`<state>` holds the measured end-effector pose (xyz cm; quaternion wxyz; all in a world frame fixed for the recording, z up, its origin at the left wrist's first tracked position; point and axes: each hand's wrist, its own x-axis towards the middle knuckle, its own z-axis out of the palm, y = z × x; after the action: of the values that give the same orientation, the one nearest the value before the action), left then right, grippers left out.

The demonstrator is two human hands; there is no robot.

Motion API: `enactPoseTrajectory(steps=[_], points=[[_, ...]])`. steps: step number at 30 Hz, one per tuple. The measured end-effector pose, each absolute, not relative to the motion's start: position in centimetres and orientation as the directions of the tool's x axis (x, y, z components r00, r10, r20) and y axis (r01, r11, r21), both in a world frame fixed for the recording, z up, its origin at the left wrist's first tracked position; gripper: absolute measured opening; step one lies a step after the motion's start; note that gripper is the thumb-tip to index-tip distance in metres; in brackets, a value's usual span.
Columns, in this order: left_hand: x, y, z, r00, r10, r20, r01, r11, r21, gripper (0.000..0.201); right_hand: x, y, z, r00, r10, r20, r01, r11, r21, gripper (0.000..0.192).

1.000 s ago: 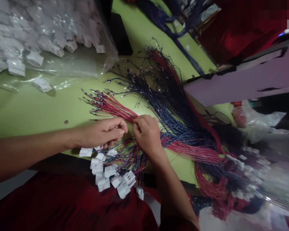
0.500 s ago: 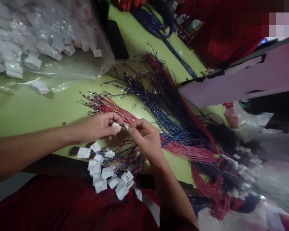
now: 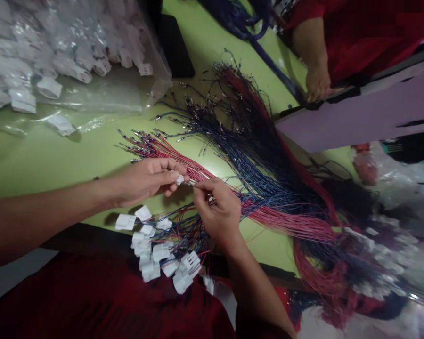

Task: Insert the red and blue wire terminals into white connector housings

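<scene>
Fingers of left hand (image 3: 146,181) pinch one white connector (image 3: 179,179) above green table (image 3: 56,155); right hand (image 3: 217,209) fingertips closed on one thin wire end just beside it. Roughly a dozen finished connectors (image 3: 159,252) piled at table edge, exact count unclear. Red-blue wire bundle (image 3: 254,183) uncountable, far end blurred. One bag of connectors (image 3: 56,56), cut off. One co-worker's hand (image 3: 318,82), body cropped.

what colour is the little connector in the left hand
White; the connector pinched by the left hand shows best in the head view.
</scene>
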<state>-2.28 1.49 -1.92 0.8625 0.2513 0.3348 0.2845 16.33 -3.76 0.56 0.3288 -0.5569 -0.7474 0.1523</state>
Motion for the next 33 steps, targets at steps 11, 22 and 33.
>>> enactPoseTrajectory(steps=[11,22,33], points=[[-2.0,1.6,-1.8,0.609,0.648,-0.459,-0.274,0.714,0.644,0.011,15.9,-3.2,0.3,-0.243,0.912,0.329,0.818,0.375,-0.436,0.017],[-1.9,1.0,-1.8,0.595,0.657,-0.464,-0.228,0.691,0.686,0.02,15.2,-3.9,0.2,-0.214,0.926,0.311,0.718,0.365,-0.592,0.015],[-1.7,1.6,-1.7,0.563,0.636,-0.528,-0.174,0.716,0.676,0.013,27.5,1.9,-1.4,0.16,0.963,0.216,0.975,-0.12,-0.189,0.012]])
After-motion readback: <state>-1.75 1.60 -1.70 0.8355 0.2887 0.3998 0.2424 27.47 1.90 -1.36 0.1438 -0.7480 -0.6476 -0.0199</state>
